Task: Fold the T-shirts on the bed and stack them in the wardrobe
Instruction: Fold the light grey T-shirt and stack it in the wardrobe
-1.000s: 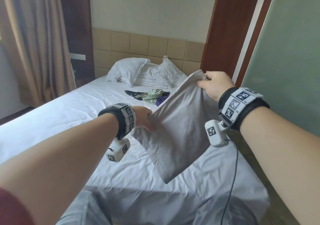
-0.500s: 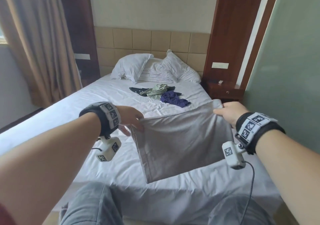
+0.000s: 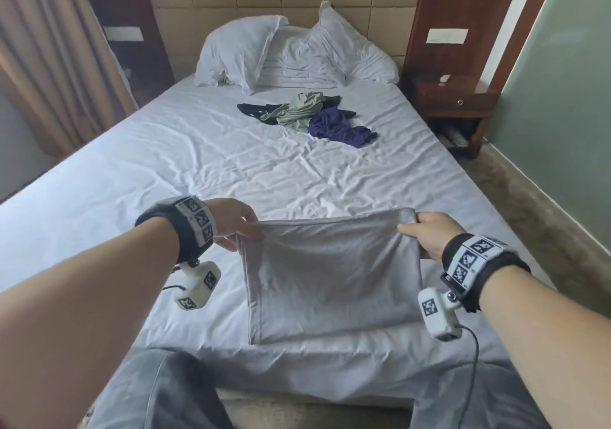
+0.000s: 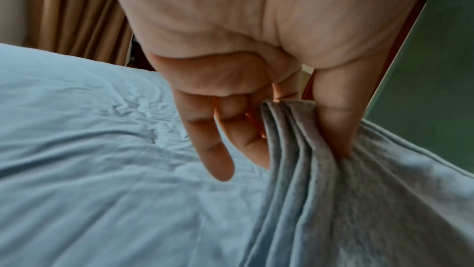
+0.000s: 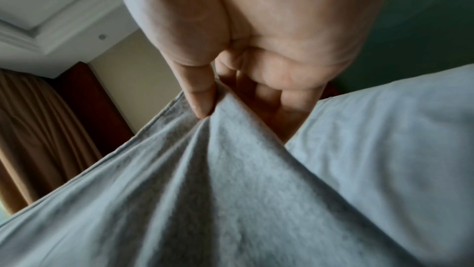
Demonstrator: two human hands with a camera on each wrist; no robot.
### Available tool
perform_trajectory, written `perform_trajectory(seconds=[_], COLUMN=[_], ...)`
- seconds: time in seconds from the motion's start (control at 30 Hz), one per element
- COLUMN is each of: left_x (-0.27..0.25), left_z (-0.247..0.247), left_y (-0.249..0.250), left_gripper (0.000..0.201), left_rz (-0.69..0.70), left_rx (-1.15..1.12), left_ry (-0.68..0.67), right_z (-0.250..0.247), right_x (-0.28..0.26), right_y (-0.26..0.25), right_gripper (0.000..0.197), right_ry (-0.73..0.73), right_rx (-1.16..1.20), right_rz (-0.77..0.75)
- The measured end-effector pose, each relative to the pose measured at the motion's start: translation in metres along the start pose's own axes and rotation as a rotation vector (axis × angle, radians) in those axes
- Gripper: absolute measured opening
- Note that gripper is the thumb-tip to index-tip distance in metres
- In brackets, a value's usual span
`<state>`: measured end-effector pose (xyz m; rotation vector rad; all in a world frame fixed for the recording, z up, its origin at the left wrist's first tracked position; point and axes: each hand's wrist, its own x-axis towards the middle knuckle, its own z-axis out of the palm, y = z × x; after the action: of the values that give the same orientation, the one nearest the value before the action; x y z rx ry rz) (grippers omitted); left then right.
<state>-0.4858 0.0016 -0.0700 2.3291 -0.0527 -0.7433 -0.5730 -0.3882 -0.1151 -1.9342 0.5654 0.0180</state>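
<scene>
Both hands (image 3: 231, 222) (image 3: 429, 235) outstretched, fingers pinched.

Right hand (image 5: 256, 52) pinching grey T-shirt (image 5: 205, 200) corner.

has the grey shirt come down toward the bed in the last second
Yes. The grey shirt, pinched by the left hand and right hand, has dropped and levelled onto the bed.

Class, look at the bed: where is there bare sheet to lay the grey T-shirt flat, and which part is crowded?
Bare sheet runs between the crumpled clothes pile and the grey T-shirt, and along the curtain side. It is crowded near the pillows, where the pile lies.
</scene>
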Motion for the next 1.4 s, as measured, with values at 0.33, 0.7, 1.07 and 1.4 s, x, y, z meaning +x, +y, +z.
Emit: perform_trajectory(seconds=[0.33,0.7,1.07,1.4], left_x=[0.163,0.157,0.093,0.007], left_z=[0.013,-0.009,-0.118,-0.203], left_y=[-0.026,0.000,0.169,0.403], left_gripper=[0.007,0.015,0.026,0.011], left_rz=[-0.295,-0.342,-0.087,0.206], left_rx=[0.147,0.255,0.338,0.445], left_ry=[-0.357,-0.550,-0.342,-0.104], right_z=[0.062,0.048,-0.081,-0.259], right_x=[0.147,0.103,0.071,0.092], right_y=[0.053,0.041,-0.091,-0.251], right_gripper=[0.060,0.049,0.037,0.014], right_ry=[-0.330,-0.197,-0.068,0.072], right_rx=[-0.053,-0.119,-0.123,-0.069], right_rz=[0.527,0.443,0.309,0.077])
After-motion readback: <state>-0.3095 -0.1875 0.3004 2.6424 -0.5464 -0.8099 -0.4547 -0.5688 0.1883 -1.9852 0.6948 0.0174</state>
